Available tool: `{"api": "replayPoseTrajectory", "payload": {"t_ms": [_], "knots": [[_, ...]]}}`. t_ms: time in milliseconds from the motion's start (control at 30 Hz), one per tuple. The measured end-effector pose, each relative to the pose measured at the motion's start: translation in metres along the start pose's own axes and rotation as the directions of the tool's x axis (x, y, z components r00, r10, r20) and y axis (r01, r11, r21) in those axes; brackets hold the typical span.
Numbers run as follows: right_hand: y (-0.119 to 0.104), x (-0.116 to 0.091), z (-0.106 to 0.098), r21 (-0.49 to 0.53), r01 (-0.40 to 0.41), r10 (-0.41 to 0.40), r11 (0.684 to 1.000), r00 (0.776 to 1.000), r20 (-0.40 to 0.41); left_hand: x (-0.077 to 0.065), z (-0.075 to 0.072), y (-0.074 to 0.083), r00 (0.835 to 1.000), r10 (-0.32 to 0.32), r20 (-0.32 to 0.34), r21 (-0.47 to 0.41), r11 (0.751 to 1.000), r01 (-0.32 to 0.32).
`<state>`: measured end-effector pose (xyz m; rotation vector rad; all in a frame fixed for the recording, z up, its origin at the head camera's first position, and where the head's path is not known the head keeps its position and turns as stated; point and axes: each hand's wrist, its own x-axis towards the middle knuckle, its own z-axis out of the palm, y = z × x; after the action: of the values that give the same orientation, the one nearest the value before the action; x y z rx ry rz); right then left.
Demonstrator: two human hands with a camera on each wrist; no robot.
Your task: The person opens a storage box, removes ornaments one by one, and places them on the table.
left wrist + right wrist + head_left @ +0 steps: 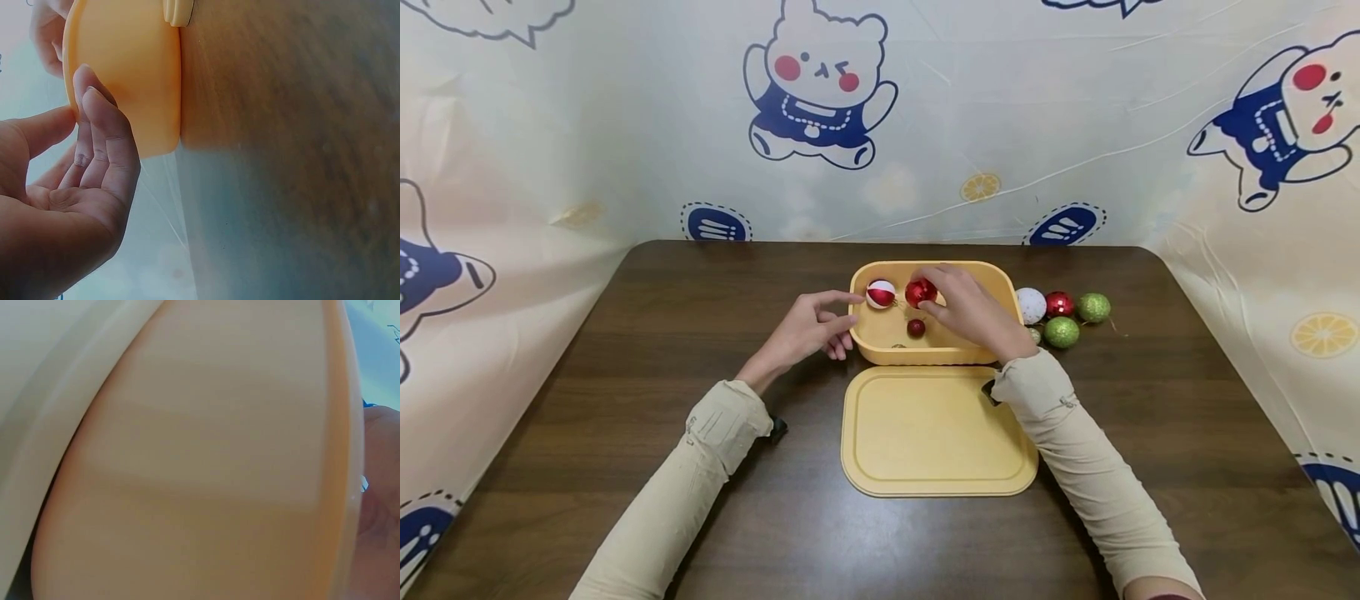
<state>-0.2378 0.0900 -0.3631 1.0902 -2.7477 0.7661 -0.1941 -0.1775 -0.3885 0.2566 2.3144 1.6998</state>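
Note:
In the head view my right hand [966, 307] reaches into a yellow plastic box [936, 357] and pinches a shiny red Christmas ball [919, 292] between thumb and fingers. A red-and-white ball [880, 293] lies left of it, and a small dark red ball [916, 328] sits just in front. My left hand [808, 331] is at the box's left end, thumb and fingertips touching the rim. The left wrist view shows this hand [81, 194] with gently bent fingers beside the box wall [147, 81]. In the right wrist view, the box wall [219, 456] hides most of the right hand.
A flat yellow lid [936, 433] lies in front of the box, partly under the right sleeve. Right of the box sit a white ball [1032, 305], a red ball [1059, 304] and green glitter balls [1093, 307]. A printed cloth [925, 125] hangs behind the brown table [737, 292].

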Motion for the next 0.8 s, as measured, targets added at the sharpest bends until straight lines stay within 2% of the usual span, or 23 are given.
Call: {"api": "replayPoseTrajectory", "payload": {"t_ms": [333,800], "knots": [[-0.003,-0.003,-0.005,-0.014,-0.014,0.014,1.000,1.000,-0.008,-0.002,0.001,0.001,1.000,0.009,-0.005,0.001,1.000,-0.009],[-0.004,-0.010,-0.012,-0.021,0.038,-0.039,0.999,0.999,-0.031,0.000,0.001,-0.001,1.000,0.013,-0.007,0.014,1.000,-0.012]]}}
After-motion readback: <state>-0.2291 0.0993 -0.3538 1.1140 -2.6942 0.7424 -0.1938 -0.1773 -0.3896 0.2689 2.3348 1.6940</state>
